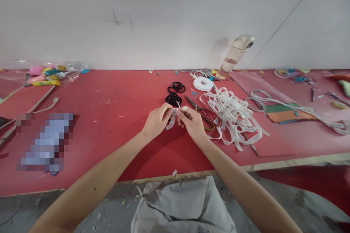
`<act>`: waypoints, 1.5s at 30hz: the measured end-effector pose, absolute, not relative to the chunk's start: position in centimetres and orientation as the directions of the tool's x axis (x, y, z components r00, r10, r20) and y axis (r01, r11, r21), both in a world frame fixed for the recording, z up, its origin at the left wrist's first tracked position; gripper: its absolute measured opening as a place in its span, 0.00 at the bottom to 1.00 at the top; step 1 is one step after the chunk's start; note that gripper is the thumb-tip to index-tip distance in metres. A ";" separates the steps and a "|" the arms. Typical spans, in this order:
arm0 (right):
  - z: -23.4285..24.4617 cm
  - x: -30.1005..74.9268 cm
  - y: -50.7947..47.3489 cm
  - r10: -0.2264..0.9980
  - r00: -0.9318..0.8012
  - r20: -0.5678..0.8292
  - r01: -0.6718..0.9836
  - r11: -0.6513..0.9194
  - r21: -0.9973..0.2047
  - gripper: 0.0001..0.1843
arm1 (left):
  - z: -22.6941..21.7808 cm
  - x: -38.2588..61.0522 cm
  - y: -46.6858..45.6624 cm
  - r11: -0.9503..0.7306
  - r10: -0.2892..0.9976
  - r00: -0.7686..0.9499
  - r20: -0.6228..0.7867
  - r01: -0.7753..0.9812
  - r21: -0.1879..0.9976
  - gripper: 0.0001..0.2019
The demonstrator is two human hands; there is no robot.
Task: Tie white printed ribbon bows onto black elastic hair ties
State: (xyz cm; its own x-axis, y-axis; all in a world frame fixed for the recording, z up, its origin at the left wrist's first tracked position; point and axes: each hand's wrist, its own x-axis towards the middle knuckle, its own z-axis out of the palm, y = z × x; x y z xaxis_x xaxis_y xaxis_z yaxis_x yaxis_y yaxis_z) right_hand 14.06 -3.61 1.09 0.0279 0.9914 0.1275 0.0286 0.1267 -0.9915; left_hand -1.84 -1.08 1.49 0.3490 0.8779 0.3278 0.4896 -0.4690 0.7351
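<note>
My left hand and my right hand meet over the red table, thumbs and fingertips pinched together. Between them is a short white ribbon with dark print, one end hanging below my left fingertips. A thin white end sticks up above the fingers. Just beyond my hands lie black elastic rings, with more black rings behind them. Whether a ring is in my fingers is hidden. Scissors lie to the right of my right hand, beside a tangled heap of printed white ribbon.
A white tape roll lies behind the scissors, and a bottle stands by the wall. Right of the heap are coloured sheets and a pale strap. Far left are a blurred-out object, a cable and bagged bottles.
</note>
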 end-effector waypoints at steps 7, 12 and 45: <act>0.8 13.9 -3.6 0.972 0.093 0.217 0.055 0.212 -0.976 0.15 | 1.9 -1.5 -1.6 -0.405 0.912 0.267 0.312 0.458 0.791 0.08; 0.7 13.9 -3.5 0.973 0.103 0.205 0.069 0.199 -0.978 0.16 | 1.8 -1.5 -1.3 -0.351 0.922 0.265 0.282 0.263 0.899 0.08; 1.2 14.3 -3.5 0.987 -0.055 0.154 0.162 0.161 -0.974 0.24 | 0.7 -1.2 -0.6 -0.181 0.924 0.333 0.187 -0.048 0.982 0.08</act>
State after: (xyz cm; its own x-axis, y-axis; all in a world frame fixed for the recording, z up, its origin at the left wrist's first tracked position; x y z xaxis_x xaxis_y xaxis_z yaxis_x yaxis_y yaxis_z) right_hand 14.29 -3.54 1.21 -0.0547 0.9865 0.1541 0.1617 0.1610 -0.9736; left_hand -1.22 -0.62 0.69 0.3331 0.9242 0.1866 -0.0484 -0.1809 0.9823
